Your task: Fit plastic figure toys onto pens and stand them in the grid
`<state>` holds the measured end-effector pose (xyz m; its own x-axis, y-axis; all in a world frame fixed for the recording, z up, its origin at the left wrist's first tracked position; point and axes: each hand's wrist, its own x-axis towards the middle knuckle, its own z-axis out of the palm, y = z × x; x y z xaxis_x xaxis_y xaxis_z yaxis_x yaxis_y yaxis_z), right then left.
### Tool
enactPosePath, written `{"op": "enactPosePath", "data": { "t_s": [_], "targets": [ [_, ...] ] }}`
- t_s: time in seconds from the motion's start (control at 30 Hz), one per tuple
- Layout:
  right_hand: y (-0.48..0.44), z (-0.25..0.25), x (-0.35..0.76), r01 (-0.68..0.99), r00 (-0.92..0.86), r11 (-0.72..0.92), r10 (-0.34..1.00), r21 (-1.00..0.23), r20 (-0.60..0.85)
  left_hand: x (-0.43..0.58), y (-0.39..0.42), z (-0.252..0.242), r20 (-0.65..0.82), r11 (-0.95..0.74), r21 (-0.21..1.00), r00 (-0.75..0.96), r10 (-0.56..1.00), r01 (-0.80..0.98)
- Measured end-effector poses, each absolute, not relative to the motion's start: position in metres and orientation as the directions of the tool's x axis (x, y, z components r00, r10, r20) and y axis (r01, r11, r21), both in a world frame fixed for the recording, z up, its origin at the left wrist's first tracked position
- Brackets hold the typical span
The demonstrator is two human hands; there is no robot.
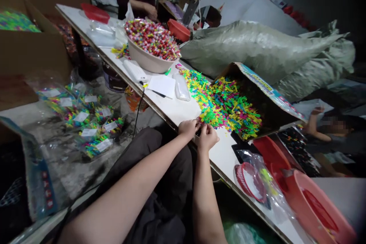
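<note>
My left hand (188,128) and my right hand (208,135) are close together at the near edge of the white table (178,108). Fingers on both are closed in a pinch, but what lies between them is too small and hidden to name. Just beyond my hands spreads a heap of small plastic pieces (228,105) in green, yellow, blue and pink. The heap runs out of a cardboard box (270,112) tipped on its side. Left of the heap lie a stack of clear plastic bags (181,87) and a white sheet of paper (161,85).
A bowl (148,59) full of wrapped small items stands farther left. Red baskets (250,181) and a pink tub (317,206) sit at right. Several filled, labelled bags (88,122) lie on the floor. Large sacks (237,47) rest behind the table. Two other people work nearby.
</note>
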<state>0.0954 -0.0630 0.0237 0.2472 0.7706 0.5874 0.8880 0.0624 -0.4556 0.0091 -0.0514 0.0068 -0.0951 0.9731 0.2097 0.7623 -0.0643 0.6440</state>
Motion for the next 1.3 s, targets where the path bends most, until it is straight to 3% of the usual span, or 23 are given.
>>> {"op": "enactPosePath", "data": {
  "t_s": [0.13,0.23,0.37,0.47,0.6,0.8,0.93,1.1,1.2,1.3],
  "targets": [
    [-0.077,0.022,0.118,0.883,0.240,0.089,0.757,-0.460,0.608,0.010,-0.050,0.006,0.221,-0.077,0.625,-0.082,0.972,0.777],
    [-0.085,0.019,0.146,0.874,0.293,0.021,0.774,-0.486,0.561,0.010,-0.049,0.007,0.207,-0.054,0.610,-0.092,0.974,0.791],
    [-0.089,0.015,0.182,0.849,0.354,-0.150,0.873,-0.506,0.336,0.010,-0.049,0.008,0.177,-0.028,0.587,-0.094,0.980,0.809],
    [-0.088,0.013,0.191,0.845,0.295,-0.150,0.932,-0.513,0.212,0.011,-0.050,0.010,0.150,-0.012,0.578,-0.092,0.984,0.816],
    [-0.083,0.016,0.184,0.843,0.221,-0.087,0.956,-0.530,0.195,0.013,-0.049,0.012,0.141,-0.021,0.549,-0.068,0.988,0.835],
    [-0.078,0.013,0.187,0.754,0.295,-0.079,0.928,-0.653,0.229,0.015,-0.048,0.010,0.204,-0.079,0.525,-0.036,0.978,0.847],
    [-0.078,0.028,0.190,0.649,0.322,0.026,0.896,-0.761,0.305,0.016,-0.049,0.010,0.191,-0.061,0.539,-0.051,0.980,0.840],
    [-0.073,0.082,0.178,0.636,0.108,0.405,0.796,-0.657,0.595,0.019,-0.050,0.011,0.197,-0.070,0.528,-0.042,0.980,0.846],
    [-0.058,0.098,0.177,0.491,-0.058,0.522,0.819,-0.698,0.571,0.018,-0.050,0.012,0.183,-0.061,0.541,-0.046,0.982,0.839],
    [-0.042,0.085,0.190,0.261,-0.086,0.468,0.883,-0.844,0.462,0.015,-0.052,0.010,0.159,-0.081,0.568,-0.013,0.987,0.819]
  ]
}}
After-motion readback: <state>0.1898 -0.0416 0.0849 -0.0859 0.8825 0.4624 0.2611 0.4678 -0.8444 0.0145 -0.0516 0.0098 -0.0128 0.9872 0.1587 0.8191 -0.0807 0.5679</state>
